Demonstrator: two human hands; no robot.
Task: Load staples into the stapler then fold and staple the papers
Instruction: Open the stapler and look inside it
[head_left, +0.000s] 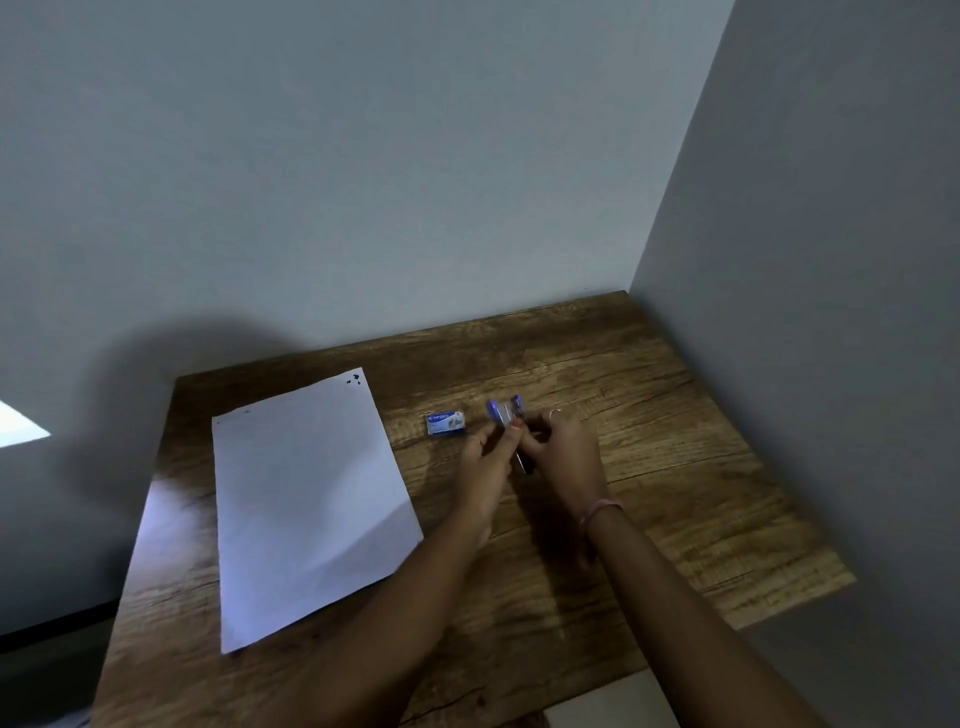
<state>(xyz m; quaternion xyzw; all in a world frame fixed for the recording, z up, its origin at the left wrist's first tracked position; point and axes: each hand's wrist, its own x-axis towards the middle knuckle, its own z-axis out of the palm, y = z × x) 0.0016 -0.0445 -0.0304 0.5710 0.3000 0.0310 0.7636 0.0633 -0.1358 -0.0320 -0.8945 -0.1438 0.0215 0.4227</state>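
A small purple stapler (505, 409) is held up over the wooden table (649, 415), hinged open with its top part raised. My left hand (488, 467) grips it from the left. My right hand (563, 449) closes on its right side and on a dark part that sticks down between the hands. Whether staples are in my fingers is too small to tell. A small blue staple box (445, 423) lies flat just left of the stapler. A white sheet of paper (306, 504) lies on the left half of the table, with dark marks at its far corner.
The table stands in a corner, with grey walls (805, 312) behind it and to its right. Its left edge runs close beside the paper. A pale patch of floor (613, 701) shows beyond the front edge.
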